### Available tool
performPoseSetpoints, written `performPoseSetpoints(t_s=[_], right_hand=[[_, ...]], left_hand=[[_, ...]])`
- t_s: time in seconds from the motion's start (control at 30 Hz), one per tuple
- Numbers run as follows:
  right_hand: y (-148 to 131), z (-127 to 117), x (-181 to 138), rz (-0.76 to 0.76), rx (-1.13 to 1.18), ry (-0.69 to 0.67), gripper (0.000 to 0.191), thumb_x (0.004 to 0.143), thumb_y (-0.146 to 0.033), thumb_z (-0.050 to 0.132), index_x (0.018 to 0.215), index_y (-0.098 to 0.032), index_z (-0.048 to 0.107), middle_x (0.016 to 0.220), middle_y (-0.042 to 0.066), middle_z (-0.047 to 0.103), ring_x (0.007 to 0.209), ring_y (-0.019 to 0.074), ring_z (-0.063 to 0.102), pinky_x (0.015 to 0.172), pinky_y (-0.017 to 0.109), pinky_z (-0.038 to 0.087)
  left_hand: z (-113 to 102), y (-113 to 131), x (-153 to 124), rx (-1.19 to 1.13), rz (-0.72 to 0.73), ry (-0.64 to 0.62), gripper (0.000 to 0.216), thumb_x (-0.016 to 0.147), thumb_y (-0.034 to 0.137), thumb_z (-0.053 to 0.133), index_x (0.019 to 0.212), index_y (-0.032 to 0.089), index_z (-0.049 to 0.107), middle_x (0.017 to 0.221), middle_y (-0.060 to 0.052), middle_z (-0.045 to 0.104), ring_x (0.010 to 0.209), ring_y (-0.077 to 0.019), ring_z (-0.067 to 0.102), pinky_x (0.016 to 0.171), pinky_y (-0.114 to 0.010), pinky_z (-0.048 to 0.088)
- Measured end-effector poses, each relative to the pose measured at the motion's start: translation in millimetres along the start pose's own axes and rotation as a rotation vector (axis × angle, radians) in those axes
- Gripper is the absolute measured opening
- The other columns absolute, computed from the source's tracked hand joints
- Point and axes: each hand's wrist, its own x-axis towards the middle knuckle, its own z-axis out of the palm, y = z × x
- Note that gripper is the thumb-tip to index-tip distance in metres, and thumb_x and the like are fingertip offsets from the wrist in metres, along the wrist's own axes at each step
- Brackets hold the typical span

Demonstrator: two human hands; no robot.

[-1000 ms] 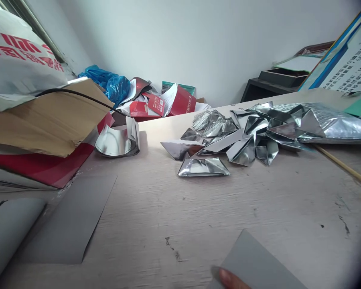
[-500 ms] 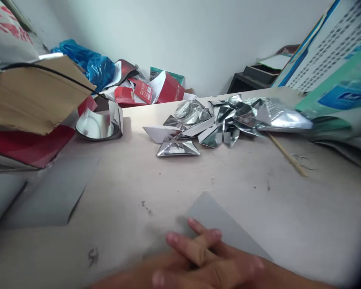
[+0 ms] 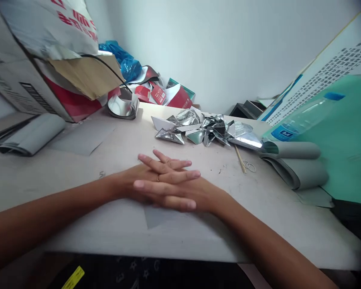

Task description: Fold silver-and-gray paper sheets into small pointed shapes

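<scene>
My left hand (image 3: 134, 182) and my right hand (image 3: 198, 190) lie over each other on the table, fingers stretched and crossed between one another. A thin ring sits on a left finger. Below the hands is a grey sheet (image 3: 159, 217); only its near corner shows and the rest is covered. Neither hand visibly grips anything. Farther back lies a heap of folded silver foil pieces (image 3: 209, 130), with a single foil packet (image 3: 170, 136) at its left front.
A grey sheet (image 3: 84, 138) and a grey roll (image 3: 33, 134) lie left, before a carton (image 3: 33, 86). A silver roll (image 3: 122, 107) stands behind. To the right are a wooden stick (image 3: 240, 158), folded grey sheets (image 3: 307, 170) and a plastic bottle (image 3: 303, 118).
The view has shifted, showing more of the near table edge and both forearms. The sheet's far corner, visible beyond my hands before, is now covered. My fingers remain crossed.
</scene>
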Motion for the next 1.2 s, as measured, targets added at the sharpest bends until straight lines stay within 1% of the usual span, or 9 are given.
performPoseSetpoints(t_s=[0.03,0.17,0.23,0.33,0.43,0.53,0.63,0.93,1.2], right_hand=[[-1.2,-0.9,1.3,-0.092,-0.051,0.148,0.042,0.07,-0.053,0.084,0.11,-0.05,0.074,0.12,-0.009,0.069,0.133,0.041,0.051,0.098,0.059,0.056],[-0.2,-26.9,7.8,-0.343,-0.049,-0.319,0.064,0.091,-0.045,0.068,0.149,-0.047,0.042,0.161,-0.01,0.03,0.148,0.0305,0.032,0.115,0.051,0.043],[7.5,-47.5,13.1,-0.312,-0.053,-0.276,0.078,0.095,-0.045,0.061,0.159,-0.042,0.017,0.168,-0.005,0.009,0.153,0.0299,0.018,0.12,0.054,0.034],[23.0,-72.6,19.9,-0.226,-0.14,-0.304,0.09,0.092,-0.051,0.065,0.16,-0.041,0.007,0.168,0.001,0.014,0.153,0.0325,0.018,0.12,0.058,0.028],[34.2,-82.6,22.6,-0.137,-0.196,-0.456,0.099,0.084,-0.062,0.069,0.161,-0.034,0.013,0.165,0.008,0.023,0.15,0.0347,0.024,0.121,0.057,0.026],[41.2,-80.9,21.9,-0.006,-0.294,-0.722,0.116,0.071,-0.075,0.073,0.161,-0.022,0.022,0.166,0.015,0.017,0.152,0.0398,0.014,0.122,0.06,0.019],[47.1,-77.7,21.6,0.054,-0.365,-0.81,0.121,0.066,-0.078,0.074,0.16,-0.021,0.024,0.167,0.014,0.014,0.153,0.0413,0.008,0.123,0.061,0.013],[55.9,-71.5,30.1,0.032,-0.354,-0.512,0.073,0.085,-0.058,0.069,0.145,-0.02,0.052,0.153,0.014,0.045,0.141,0.0338,0.04,0.117,0.053,0.033],[59.4,-68.8,18.9,0.238,-0.453,-0.284,0.071,0.081,-0.054,0.073,0.141,-0.02,0.053,0.144,0.017,0.052,0.135,0.0381,0.046,0.11,0.058,0.038]], left_hand=[[-3.0,-1.2,8.0,0.002,0.025,0.025,0.048,0.088,0.029,0.057,0.135,0.036,0.058,0.123,-0.005,0.067,0.115,-0.0332,0.059,0.069,-0.04,0.057],[-31.3,-8.6,43.9,-0.064,0.645,-0.01,0.046,0.092,0.022,0.052,0.137,0.035,0.053,0.123,-0.008,0.068,0.11,-0.0258,0.065,0.065,-0.035,0.059],[-46.0,-12.6,64.4,-0.068,0.788,-0.037,0.04,0.091,0.023,0.054,0.13,0.034,0.057,0.131,-0.006,0.065,0.111,-0.0213,0.066,0.072,-0.033,0.06],[-51.2,-17.1,95.1,-0.044,0.929,0.287,0.033,0.088,0.011,0.05,0.118,0.019,0.062,0.104,-0.007,0.074,0.078,-0.0133,0.072,0.066,-0.024,0.057],[-36.5,-18.7,117.1,0.071,0.896,0.391,0.018,0.084,0.009,0.051,0.084,0.017,0.067,0.063,0.002,0.069,0.05,-0.01,0.061,0.053,-0.021,0.048],[-23.0,-18.7,118.9,0.085,0.896,0.351,0.02,0.084,0.01,0.051,0.087,0.015,0.07,0.072,-0.002,0.074,0.054,-0.0117,0.065,0.054,-0.022,0.048],[-25.6,-20.7,104.5,0.098,1.018,0.133,0.021,0.086,0.012,0.051,0.091,0.017,0.07,0.071,0.0,0.074,0.055,-0.012,0.065,0.054,-0.023,0.048],[-42.5,-28.7,101.2,0.307,0.75,-0.267,0.019,0.092,0.02,0.052,0.093,0.018,0.071,0.086,-0.003,0.074,0.077,-0.0184,0.069,0.068,-0.029,0.05],[-46.9,-20.6,97.1,0.323,0.679,-0.435,0.017,0.092,0.017,0.052,0.091,0.018,0.069,0.095,-0.005,0.072,0.092,-0.0201,0.066,0.078,-0.031,0.049]])
